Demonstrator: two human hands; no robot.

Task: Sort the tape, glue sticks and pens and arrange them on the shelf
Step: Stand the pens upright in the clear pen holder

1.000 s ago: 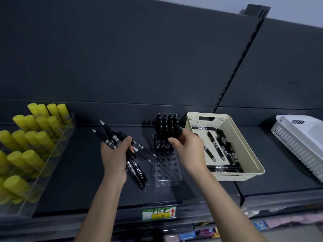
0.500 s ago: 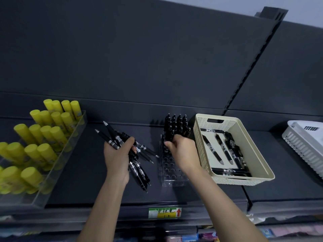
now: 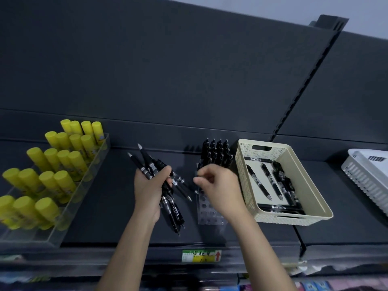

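Observation:
My left hand (image 3: 148,191) grips a bundle of black pens (image 3: 147,162) above the dark shelf (image 3: 105,206), their tips fanning out up-left and down-right. Just right of it my right hand (image 3: 219,185) hovers over a clear pen holder (image 3: 210,213); its fingers are loosely curled and nothing shows in them. Several black pens (image 3: 216,154) stand upright in the holder's back rows, while its front holes are bare. More loose pens (image 3: 273,185) lie in a beige basket (image 3: 294,221) to the right. Yellow glue sticks (image 3: 63,160) stand in a clear tray (image 3: 63,223) at the left.
A white plastic basket (image 3: 367,179) sits at the far right of the shelf. A green and yellow price label (image 3: 201,256) is fixed to the shelf's front edge. The dark back panel rises behind everything. Goods on a lower shelf show at the bottom.
My right hand has drawn back from the standing pens in the holder and shifted left toward the bundle. My left hand keeps holding the bundle.

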